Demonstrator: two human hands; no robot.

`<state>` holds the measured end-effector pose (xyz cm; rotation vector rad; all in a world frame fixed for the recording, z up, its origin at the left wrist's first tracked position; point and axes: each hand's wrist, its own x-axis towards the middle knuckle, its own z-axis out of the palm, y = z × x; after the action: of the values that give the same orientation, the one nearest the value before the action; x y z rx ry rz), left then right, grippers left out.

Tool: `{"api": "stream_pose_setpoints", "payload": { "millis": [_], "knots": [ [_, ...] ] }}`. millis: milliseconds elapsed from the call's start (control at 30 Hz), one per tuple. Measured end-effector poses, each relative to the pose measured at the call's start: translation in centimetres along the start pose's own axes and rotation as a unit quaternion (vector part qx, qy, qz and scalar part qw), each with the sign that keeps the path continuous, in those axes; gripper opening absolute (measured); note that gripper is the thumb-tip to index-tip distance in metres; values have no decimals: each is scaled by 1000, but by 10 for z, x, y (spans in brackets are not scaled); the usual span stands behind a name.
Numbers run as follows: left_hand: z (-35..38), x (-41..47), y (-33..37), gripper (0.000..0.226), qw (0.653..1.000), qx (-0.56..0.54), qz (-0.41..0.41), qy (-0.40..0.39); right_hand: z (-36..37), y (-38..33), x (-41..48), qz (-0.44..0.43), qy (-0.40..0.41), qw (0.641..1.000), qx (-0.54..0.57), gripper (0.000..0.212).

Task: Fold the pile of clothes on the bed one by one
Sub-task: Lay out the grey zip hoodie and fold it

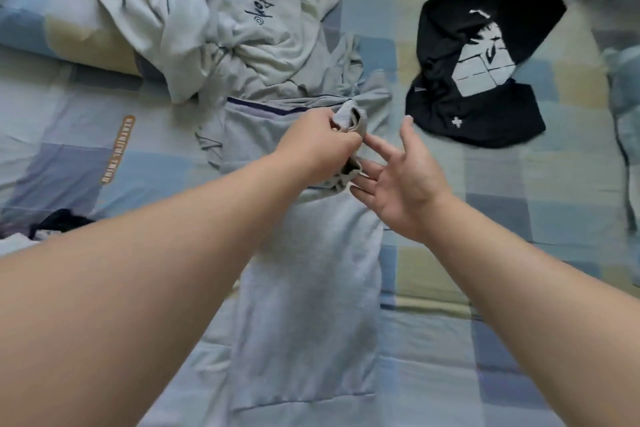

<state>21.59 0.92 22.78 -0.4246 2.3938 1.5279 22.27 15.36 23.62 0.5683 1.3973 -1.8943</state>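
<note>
**Grey garment mid-fold, cuff in hand**

The grey garment [304, 288] lies lengthwise down the centre of the frame on the bed [519, 253]. The left hand [318, 146] grips its ribbed cuff [346, 114] with curled fingers. The right hand [405, 177] is just beside it, fingers spread wide and empty. The next move is probably to lay the cuff flat across the garment. The pile [214, 10] waits at upper left.

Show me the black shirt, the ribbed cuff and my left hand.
black shirt [485, 121], head view, plain black lower part
ribbed cuff [343, 115], head view, striped ribbing near its top edge
left hand [318, 146], head view, back of the hand
</note>
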Motion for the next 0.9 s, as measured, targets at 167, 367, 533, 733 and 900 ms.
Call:
{"api": "stream_pose_setpoints", "payload": {
  "millis": [167, 367, 533, 733, 900],
  "knots": [
    [115, 8, 49, 12, 999, 37, 7, 2, -112, -22, -20, -15, 28, 999, 40, 73],
    [185, 6, 80, 14, 999, 6, -12, -36, -182, -31, -40, -27, 64, 997, 47, 68],
    [167, 12, 59, 9, 993, -82, -72, -51, -178, -27, -22, -10, 60, 998, 18, 67],
    [78, 37, -14, 24, 982, -98, -144, 75, -101, -1, 29, -13, 44, 988, -147, 49],
    [9, 63, -96, 30, 966, 81, -201, 141, -64, 34, 85, -213, 130, 839, -483, 34]
  ]
}}
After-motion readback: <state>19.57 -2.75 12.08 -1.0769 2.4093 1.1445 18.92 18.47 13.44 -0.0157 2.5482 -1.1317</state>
